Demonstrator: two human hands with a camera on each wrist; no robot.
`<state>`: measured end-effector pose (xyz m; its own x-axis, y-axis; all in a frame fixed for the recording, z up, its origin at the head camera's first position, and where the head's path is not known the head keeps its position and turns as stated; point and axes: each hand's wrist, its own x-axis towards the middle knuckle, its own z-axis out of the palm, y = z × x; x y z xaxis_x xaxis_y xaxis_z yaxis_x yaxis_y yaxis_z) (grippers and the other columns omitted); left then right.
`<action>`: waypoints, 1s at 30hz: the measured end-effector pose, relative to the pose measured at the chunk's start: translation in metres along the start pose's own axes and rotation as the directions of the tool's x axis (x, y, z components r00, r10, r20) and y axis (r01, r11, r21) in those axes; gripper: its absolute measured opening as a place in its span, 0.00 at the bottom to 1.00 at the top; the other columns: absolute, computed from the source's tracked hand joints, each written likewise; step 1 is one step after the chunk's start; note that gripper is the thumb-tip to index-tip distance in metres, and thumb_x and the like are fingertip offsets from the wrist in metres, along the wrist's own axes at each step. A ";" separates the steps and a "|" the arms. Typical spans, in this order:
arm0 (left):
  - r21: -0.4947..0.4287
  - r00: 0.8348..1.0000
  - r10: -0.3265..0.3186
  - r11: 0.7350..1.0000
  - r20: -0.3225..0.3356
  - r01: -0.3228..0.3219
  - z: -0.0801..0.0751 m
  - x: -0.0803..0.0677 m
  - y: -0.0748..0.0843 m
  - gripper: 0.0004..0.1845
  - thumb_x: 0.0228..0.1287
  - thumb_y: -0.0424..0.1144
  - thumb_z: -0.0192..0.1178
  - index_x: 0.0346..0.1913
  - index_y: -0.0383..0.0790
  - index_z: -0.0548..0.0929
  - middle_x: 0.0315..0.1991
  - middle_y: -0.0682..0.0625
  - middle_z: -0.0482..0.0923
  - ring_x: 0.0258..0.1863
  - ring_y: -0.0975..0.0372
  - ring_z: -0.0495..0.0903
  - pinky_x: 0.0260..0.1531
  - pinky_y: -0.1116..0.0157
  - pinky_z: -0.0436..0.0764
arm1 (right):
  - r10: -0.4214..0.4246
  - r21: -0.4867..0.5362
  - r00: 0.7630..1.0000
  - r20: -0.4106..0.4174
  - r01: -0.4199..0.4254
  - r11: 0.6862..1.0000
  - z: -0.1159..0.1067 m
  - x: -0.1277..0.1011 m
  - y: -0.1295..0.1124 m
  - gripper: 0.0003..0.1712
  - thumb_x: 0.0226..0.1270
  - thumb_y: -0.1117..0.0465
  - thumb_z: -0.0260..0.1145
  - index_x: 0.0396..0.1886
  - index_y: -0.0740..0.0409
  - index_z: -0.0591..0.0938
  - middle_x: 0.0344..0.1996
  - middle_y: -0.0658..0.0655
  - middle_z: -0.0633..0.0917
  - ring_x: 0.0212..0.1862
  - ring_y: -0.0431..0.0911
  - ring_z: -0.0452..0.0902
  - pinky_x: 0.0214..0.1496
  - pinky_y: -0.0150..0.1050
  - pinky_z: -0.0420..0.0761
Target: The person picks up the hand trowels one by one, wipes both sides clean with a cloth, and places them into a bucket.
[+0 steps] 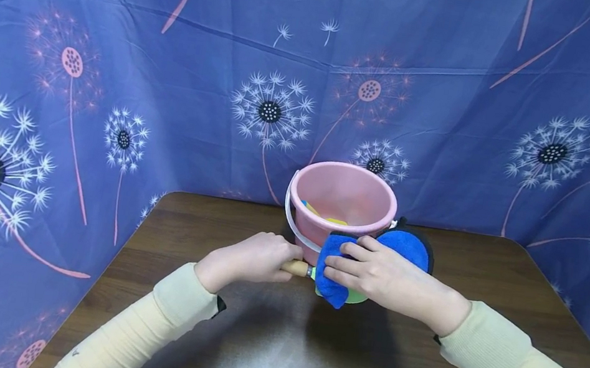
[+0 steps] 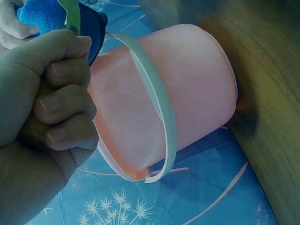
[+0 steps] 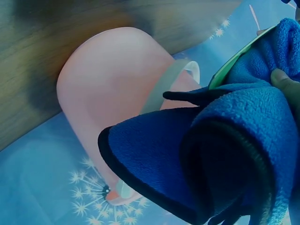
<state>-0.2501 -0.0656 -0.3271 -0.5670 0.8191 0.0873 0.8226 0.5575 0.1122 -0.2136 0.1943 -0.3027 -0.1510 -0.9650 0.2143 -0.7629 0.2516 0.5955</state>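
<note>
My left hand is closed in a fist round a wooden handle; the left wrist view shows the fingers curled tight over it, so little of the wood shows. I judge the firm fist is there to keep the tool steady while the other hand works on it. The handle runs right into a metal collar and then a green blade, most of which is hidden.

My right hand pinches a blue cloth folded over that blade, fingers on top and the thumb under where I cannot see it. The cloth wraps both faces of the blade, which looks like a wiping grip. In the right wrist view the cloth fills the frame, its black edge showing, with a sliver of the green blade at the fold. The rest of the cloth bulges out behind the hand, towards the bucket.

The tool and cloth are held just above the table, near the middle of its far edge and just in front of a pink bucket. The bucket stands upright at the far edge, its white bail hanging down on the near side. Something yellow lies inside; I cannot tell what. A blue dandelion-print backdrop closes off the far and side edges.
</note>
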 end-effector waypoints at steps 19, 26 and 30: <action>0.010 1.000 -0.022 1.000 0.002 0.022 0.000 -0.009 -0.004 0.07 0.52 0.36 0.63 0.27 0.48 0.74 0.17 0.61 0.64 0.17 0.68 0.63 0.19 0.68 0.65 | 0.022 0.052 0.999 0.027 -0.023 0.998 0.002 -0.018 -0.001 0.38 0.40 0.60 0.79 0.57 0.52 0.78 0.49 0.50 0.82 0.51 0.48 0.73 0.47 0.40 0.71; 0.021 1.000 -0.017 1.000 -0.014 0.018 -0.002 -0.012 -0.006 0.07 0.51 0.36 0.63 0.27 0.48 0.74 0.16 0.61 0.64 0.16 0.67 0.63 0.18 0.67 0.65 | 0.027 0.051 1.000 0.010 -0.027 0.998 0.000 -0.026 0.001 0.21 0.62 0.63 0.63 0.57 0.55 0.78 0.50 0.52 0.82 0.51 0.49 0.73 0.47 0.42 0.71; 0.030 1.000 -0.015 0.999 -0.027 0.016 -0.002 -0.014 -0.008 0.07 0.50 0.36 0.63 0.26 0.47 0.74 0.16 0.61 0.63 0.16 0.67 0.63 0.18 0.67 0.65 | 0.031 0.050 0.999 0.012 -0.031 0.998 -0.002 -0.029 0.003 0.19 0.75 0.62 0.44 0.57 0.55 0.77 0.50 0.53 0.81 0.51 0.50 0.73 0.46 0.42 0.71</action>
<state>-0.2485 -0.0821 -0.3268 -0.5803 0.8065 0.1127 0.8144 0.5743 0.0833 -0.2103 0.2235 -0.3060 -0.1815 -0.9577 0.2235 -0.7885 0.2775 0.5489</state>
